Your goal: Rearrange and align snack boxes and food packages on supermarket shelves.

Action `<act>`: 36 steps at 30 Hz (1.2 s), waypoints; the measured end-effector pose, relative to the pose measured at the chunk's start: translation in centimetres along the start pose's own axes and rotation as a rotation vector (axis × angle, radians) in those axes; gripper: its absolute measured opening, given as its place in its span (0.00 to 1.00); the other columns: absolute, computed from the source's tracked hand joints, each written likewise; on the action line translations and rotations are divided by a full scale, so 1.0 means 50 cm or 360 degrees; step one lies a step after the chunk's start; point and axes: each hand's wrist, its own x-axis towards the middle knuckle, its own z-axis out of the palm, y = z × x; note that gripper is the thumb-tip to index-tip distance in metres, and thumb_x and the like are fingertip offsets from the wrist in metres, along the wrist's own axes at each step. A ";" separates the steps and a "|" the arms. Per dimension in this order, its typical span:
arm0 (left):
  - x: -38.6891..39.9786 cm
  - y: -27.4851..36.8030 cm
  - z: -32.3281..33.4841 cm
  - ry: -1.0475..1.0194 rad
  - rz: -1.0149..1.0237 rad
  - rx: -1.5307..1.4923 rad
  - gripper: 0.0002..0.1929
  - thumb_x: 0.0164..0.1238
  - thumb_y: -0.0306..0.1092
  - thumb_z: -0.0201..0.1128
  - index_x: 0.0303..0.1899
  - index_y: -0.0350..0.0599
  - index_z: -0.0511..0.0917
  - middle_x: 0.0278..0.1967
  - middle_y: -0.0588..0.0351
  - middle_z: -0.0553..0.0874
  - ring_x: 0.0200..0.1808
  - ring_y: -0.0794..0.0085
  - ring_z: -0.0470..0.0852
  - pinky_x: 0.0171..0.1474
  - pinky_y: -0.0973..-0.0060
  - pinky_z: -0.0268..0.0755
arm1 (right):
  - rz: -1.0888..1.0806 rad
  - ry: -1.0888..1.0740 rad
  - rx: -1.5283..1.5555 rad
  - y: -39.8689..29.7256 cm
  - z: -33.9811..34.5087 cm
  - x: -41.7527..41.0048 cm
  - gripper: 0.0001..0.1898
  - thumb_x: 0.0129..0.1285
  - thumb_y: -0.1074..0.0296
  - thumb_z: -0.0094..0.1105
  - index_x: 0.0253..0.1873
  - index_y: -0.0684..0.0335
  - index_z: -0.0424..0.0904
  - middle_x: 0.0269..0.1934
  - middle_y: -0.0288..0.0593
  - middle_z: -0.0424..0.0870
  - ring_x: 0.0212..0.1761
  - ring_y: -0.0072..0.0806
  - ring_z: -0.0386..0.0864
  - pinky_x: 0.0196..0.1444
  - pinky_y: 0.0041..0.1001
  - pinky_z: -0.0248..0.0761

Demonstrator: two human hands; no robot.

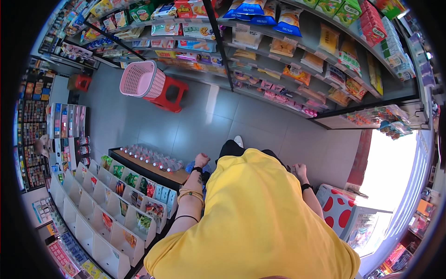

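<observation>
My left hand [202, 160] hangs beside my yellow shirt with its fingers curled in, near the end of a low wooden shelf with plastic water bottles [156, 161]. Nothing shows in it. On the other side of my body, my right hand [299, 170] is loosely curled, and no object is visible in it. Ahead on the floor, a pink plastic basket [158, 83] rests tilted on a red plastic stool [177, 94]. White bins [115, 237] with small snack packets stand to my left.
Tall shelves of packaged biscuits [198, 30] and bread [283, 47] line the far side. A white box with red dots [338, 205] is at my right, near a bright doorway. A second red stool [83, 82] stands far left. Another person's arm [43, 145] shows at the left counter.
</observation>
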 end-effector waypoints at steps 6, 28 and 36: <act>0.015 -0.010 -0.010 0.0015 0.0012 0.0001 0.16 0.41 0.39 0.68 0.33 0.42 0.78 0.31 0.51 0.82 0.36 0.64 0.81 0.42 0.72 0.71 | 0.0115 -0.0046 0.0155 0.006 0.011 -0.008 0.13 0.56 0.67 0.43 0.26 0.69 0.76 0.17 0.40 0.74 0.17 0.25 0.72 0.19 0.25 0.67; 0.042 0.010 -0.007 0.0029 0.0123 -0.0080 0.15 0.42 0.39 0.67 0.31 0.42 0.77 0.32 0.50 0.82 0.38 0.61 0.80 0.43 0.70 0.71 | 0.0141 0.0095 0.0179 -0.073 0.021 -0.074 0.21 0.57 0.59 0.50 0.14 0.66 0.72 0.11 0.41 0.72 0.15 0.27 0.72 0.22 0.27 0.67; 0.048 -0.001 -0.004 0.0009 0.0080 -0.0089 0.15 0.42 0.40 0.66 0.31 0.42 0.78 0.33 0.50 0.82 0.39 0.61 0.80 0.45 0.70 0.71 | -0.0012 0.0103 -0.0238 -0.050 0.025 -0.061 0.20 0.56 0.58 0.48 0.19 0.69 0.79 0.15 0.47 0.78 0.20 0.33 0.77 0.30 0.31 0.71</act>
